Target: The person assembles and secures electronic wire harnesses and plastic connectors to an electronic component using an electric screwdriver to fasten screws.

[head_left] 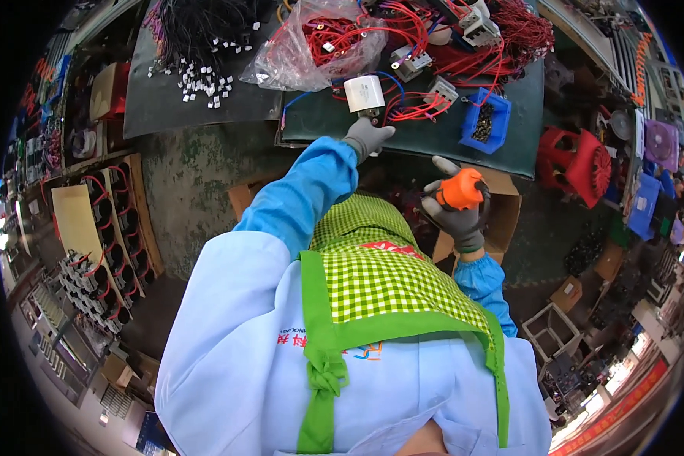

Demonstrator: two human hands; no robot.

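Observation:
My left hand [368, 137], in a grey glove, reaches to the near edge of the dark green table mat. Its fingers close at the dark lower end of a white block-shaped capacitor [365, 94], and the fingertips are partly hidden. Red and blue wires [416, 111] lead off beside the capacitor. Off the table's front edge, my right hand [463, 222], also gloved, grips an orange power tool [460, 190] with a black part on its right side. The tool is seen nearly end-on, so its tip does not show.
A blue bin [485, 121] of small metal parts stands at the mat's right. Behind lie white switch-like blocks [412, 62], red wire bundles [520, 34] and a clear plastic bag [311, 53]. Black wires with white connectors [205, 83] lie left. A red stool [577, 163] stands right; a cardboard box [501, 209] sits below.

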